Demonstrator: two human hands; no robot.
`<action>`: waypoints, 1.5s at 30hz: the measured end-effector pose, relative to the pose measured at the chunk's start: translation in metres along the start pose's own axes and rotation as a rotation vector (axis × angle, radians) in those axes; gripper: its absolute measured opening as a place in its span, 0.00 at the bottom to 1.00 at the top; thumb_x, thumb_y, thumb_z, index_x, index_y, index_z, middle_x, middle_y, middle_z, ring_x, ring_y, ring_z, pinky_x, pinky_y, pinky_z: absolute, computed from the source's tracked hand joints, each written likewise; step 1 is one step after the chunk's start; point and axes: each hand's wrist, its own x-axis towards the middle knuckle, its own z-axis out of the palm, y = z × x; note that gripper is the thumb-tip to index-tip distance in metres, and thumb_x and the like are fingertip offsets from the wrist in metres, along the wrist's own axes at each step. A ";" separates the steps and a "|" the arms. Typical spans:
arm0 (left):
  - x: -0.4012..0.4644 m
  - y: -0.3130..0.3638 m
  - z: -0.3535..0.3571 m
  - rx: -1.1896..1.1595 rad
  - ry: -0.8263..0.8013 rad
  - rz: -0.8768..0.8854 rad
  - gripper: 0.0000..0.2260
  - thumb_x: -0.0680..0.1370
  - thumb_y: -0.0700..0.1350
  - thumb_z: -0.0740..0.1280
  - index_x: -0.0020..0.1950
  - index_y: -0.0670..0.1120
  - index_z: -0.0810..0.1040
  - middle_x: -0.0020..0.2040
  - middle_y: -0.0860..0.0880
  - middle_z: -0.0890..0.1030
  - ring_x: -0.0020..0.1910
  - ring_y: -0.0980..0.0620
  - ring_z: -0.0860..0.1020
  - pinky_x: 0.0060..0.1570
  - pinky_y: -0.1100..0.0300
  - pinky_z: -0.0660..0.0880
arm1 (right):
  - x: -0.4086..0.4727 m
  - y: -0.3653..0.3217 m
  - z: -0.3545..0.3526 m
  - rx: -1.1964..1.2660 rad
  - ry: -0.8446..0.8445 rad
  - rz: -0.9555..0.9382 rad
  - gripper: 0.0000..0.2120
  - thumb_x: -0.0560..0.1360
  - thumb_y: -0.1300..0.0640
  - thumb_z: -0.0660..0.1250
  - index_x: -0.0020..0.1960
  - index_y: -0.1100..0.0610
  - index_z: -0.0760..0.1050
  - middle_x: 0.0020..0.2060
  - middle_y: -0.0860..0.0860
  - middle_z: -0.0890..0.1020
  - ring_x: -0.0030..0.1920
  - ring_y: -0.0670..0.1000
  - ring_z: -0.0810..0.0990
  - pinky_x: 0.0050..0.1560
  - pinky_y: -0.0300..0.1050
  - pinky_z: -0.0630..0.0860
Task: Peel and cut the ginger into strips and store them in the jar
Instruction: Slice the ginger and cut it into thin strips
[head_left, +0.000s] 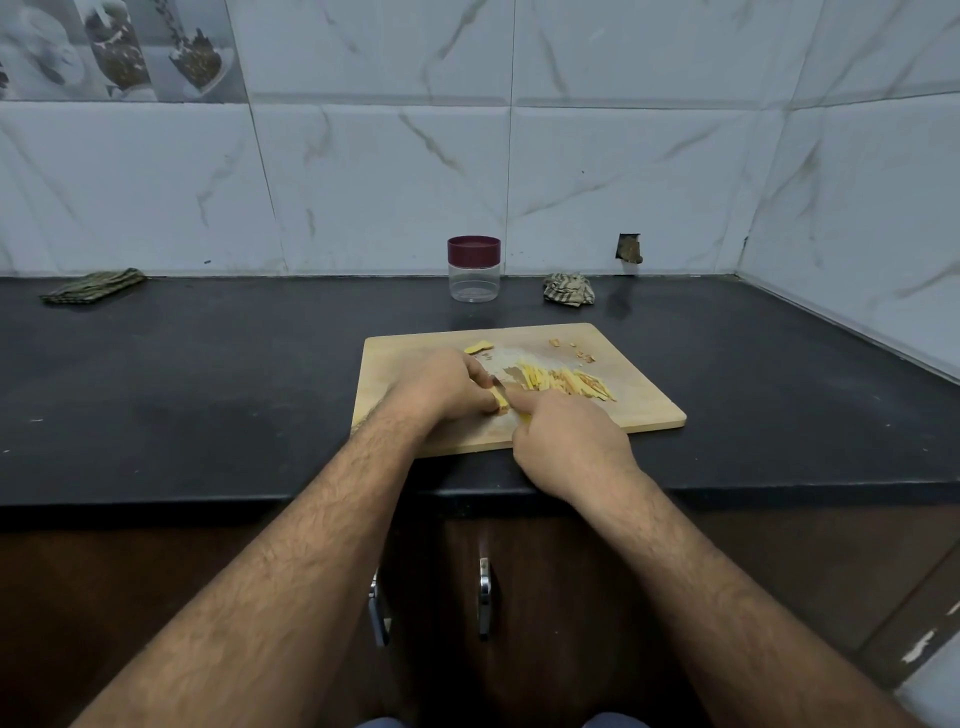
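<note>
Head view: your left hand (441, 384) pinches pale-yellow ginger piece (502, 401); right hand (566, 441) grips knife (506, 384), thin strips (566, 383) on wooden board (649, 410).

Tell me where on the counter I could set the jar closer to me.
Bare counter left of the board, and right of it toward the wall. Free strip between jar and board. Board's middle is crowded: both hands, strips.

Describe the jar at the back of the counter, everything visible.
The jar is a short, round container with a clear, plastic-looking body and a dark maroon screw-type lid, which is on. It looks empty. It stands upright on the black countertop near the tiled wall, behind the cutting board and left of a crumpled cloth. Nothing touches it; neither hand is near.
</note>
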 end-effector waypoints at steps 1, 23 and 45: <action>-0.001 0.000 0.000 -0.009 -0.001 0.000 0.07 0.70 0.53 0.75 0.47 0.59 0.82 0.59 0.59 0.80 0.59 0.55 0.76 0.62 0.55 0.74 | 0.000 -0.001 0.000 -0.013 -0.001 -0.003 0.27 0.79 0.60 0.57 0.74 0.40 0.65 0.67 0.51 0.76 0.65 0.54 0.74 0.56 0.48 0.74; -0.008 0.000 0.007 -0.022 0.090 -0.020 0.11 0.70 0.53 0.73 0.51 0.58 0.84 0.56 0.57 0.82 0.57 0.54 0.76 0.57 0.55 0.76 | -0.020 0.011 -0.003 -0.018 0.039 0.028 0.24 0.81 0.56 0.55 0.75 0.41 0.64 0.68 0.50 0.74 0.63 0.52 0.74 0.55 0.47 0.75; -0.010 -0.001 0.005 -0.020 0.083 0.002 0.12 0.72 0.52 0.72 0.55 0.58 0.84 0.58 0.59 0.82 0.59 0.55 0.77 0.59 0.56 0.75 | 0.006 -0.004 -0.005 -0.016 -0.033 -0.024 0.23 0.80 0.58 0.56 0.73 0.44 0.68 0.67 0.52 0.76 0.66 0.55 0.73 0.60 0.48 0.73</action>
